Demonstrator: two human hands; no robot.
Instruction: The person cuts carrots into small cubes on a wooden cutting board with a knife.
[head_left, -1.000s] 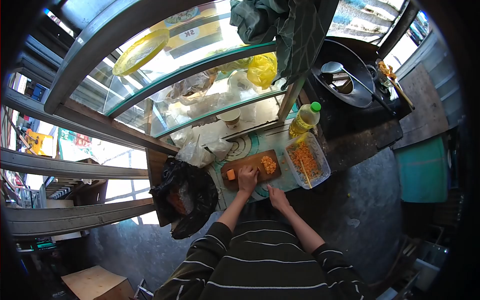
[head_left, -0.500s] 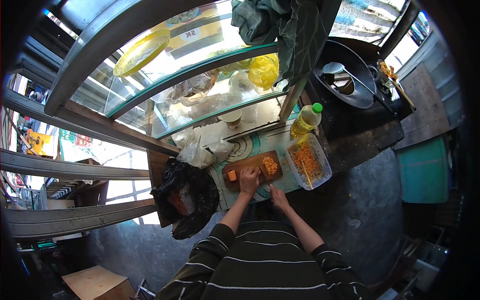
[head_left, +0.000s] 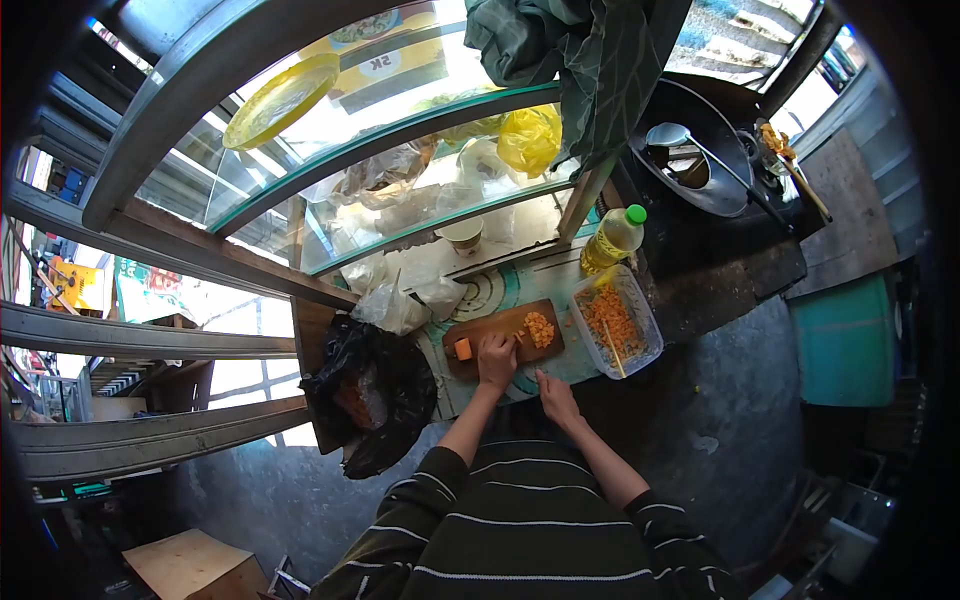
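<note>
A wooden cutting board lies on the counter in front of me. Near its right end sits a small heap of diced carrot, and at its left end rests an orange block of carrot. My left hand presses down on the board, fingers curled round a piece of carrot that it mostly covers. Just right of it, at the board's near edge, my right hand is closed round the handle of a knife; the blade barely shows.
Right of the board stands a clear plastic tub of chopped carrot with a stick in it. An oil bottle is behind it. A black plastic bag lies left. A wok with a ladle occupies the stove. A glass case rises beyond.
My right hand and the knife have shifted slightly, and the blade shows less than before. My left hand keeps nearly the same place on the board.
</note>
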